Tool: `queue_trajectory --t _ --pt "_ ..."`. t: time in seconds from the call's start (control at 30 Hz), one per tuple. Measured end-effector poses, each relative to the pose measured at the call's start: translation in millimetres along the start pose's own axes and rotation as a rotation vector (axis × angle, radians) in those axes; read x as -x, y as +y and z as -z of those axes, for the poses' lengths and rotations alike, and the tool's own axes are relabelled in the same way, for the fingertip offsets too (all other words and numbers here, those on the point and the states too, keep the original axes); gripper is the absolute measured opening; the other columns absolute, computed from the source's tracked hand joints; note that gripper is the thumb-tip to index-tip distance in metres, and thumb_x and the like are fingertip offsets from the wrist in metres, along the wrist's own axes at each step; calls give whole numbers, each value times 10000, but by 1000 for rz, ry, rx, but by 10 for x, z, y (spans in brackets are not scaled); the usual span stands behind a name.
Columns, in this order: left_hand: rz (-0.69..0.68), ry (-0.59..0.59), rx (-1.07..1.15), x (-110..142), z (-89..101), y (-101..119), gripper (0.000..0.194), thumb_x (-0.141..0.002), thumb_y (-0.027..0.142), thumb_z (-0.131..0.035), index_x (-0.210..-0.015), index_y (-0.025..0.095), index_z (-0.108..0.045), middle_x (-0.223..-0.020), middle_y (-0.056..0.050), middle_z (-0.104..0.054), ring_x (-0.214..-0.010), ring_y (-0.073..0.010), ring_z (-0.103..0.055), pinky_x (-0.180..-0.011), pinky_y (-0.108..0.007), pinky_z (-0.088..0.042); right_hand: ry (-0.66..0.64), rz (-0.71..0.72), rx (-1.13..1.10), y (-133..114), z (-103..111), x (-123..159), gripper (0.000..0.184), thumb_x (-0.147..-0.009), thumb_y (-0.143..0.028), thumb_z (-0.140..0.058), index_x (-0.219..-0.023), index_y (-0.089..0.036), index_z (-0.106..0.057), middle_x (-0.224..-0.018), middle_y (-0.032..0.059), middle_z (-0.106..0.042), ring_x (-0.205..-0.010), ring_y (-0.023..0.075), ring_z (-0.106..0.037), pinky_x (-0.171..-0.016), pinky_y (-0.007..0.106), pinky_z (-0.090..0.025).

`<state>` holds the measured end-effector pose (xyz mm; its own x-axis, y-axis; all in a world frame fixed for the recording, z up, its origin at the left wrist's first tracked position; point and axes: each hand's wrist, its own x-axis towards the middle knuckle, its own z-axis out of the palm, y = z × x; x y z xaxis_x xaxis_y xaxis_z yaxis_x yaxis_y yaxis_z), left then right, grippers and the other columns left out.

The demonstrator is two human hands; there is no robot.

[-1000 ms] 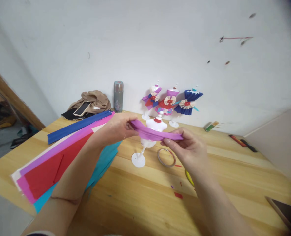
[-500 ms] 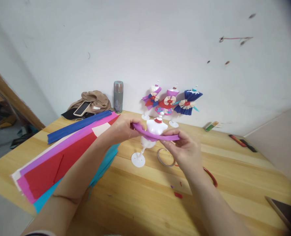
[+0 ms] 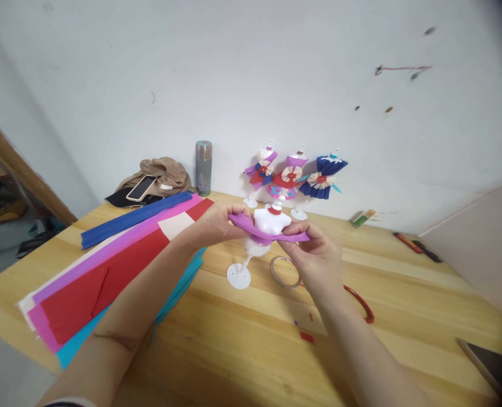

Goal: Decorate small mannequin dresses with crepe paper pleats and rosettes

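Note:
A purple crepe paper strip (image 3: 257, 229) stretches across the front of a small white mannequin torso (image 3: 269, 221) on a white stand (image 3: 238, 276). My left hand (image 3: 212, 225) pinches the strip's left end. Its right end is pinched by my right hand (image 3: 314, 255). The strip sags against the torso's chest, below a red collar at the neck. Both hands sit level with the torso, one on each side.
Long sheets of crepe paper (image 3: 107, 265) in blue, pink, red and teal lie on the left of the wooden table (image 3: 242, 345). A tape roll (image 3: 285, 272), red-handled scissors (image 3: 361, 302), three dressed mannequins (image 3: 293, 178), a flask (image 3: 203, 167), a phone (image 3: 141, 187) on cloth.
Both hands have lowered the purple strip and brought it closer to the torso; it went from taut in front of it to curved against the chest.

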<state>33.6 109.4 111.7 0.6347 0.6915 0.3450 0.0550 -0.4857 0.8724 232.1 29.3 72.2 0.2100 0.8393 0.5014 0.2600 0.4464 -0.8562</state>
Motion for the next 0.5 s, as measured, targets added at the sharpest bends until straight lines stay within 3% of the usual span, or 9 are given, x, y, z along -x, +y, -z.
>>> queue_trajectory --t 0.27,0.5 --pt "78 85 236 -65 -106 -134 161 -581 190 -728 -702 139 -634 -707 20 -604 -662 -94 -514 -649 -222 -404 104 -18 -39 33 -66 -23 204 -685 -336 -816 -704 -241 -637 -706 -6 -665 -682 171 -608 -699 326 -495" --pt "74 127 282 -78 -157 -173 191 -567 173 -758 -697 144 -622 -692 36 -593 -672 -91 -506 -670 -220 -385 82 -17 -113 55 -93 -58 246 -671 -357 -818 -707 -237 -606 -679 -25 -630 -660 161 -566 -671 310 -470"
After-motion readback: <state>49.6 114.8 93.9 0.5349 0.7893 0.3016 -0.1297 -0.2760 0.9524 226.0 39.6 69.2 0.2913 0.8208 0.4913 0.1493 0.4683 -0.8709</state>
